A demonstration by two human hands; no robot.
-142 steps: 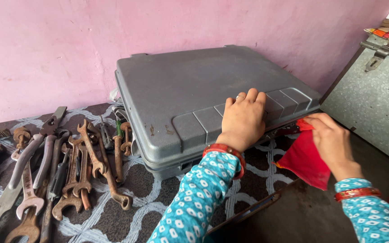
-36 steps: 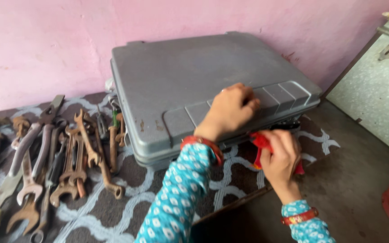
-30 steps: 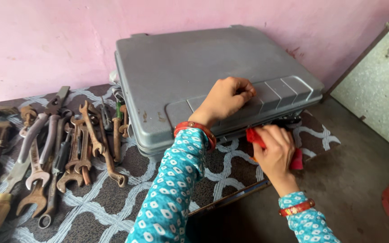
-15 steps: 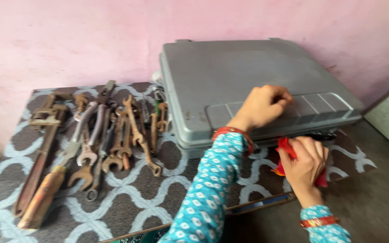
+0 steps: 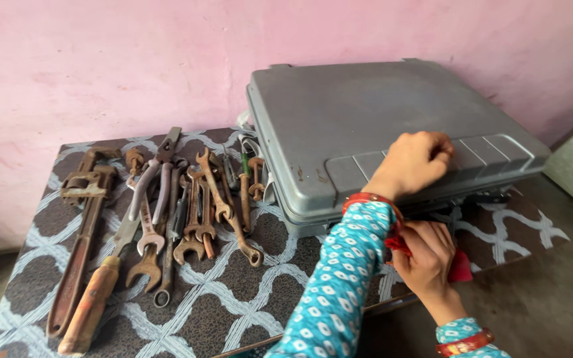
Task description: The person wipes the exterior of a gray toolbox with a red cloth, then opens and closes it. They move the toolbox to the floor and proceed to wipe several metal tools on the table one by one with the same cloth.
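The left hand [image 5: 411,162] lies palm-down on the lid of the grey plastic tool case [image 5: 379,126], fingers curled over the ridged panel near its front edge, pressing rather than gripping anything, and that weight looks to be what steadies the case. Just below, the right hand [image 5: 426,255] is clenched around a red cloth [image 5: 460,266], bunched up and pushed against the case's front wall where the latches sit in shadow. The case stands shut on the right half of the bench [image 5: 233,305], its back against the pink wall [image 5: 101,66], so what it holds is hidden. The bench wears a dark cover with a pale lattice pattern. Over on the left half the rusty hand tools are laid side by side, handles toward the front edge: a long pipe wrench [image 5: 81,232] nearest the left edge, a wooden-handled tool [image 5: 94,305] beside it, pliers [image 5: 157,172], then a row of open-ended spanners [image 5: 197,212] running up to the case's left side, easy to see and pick from.
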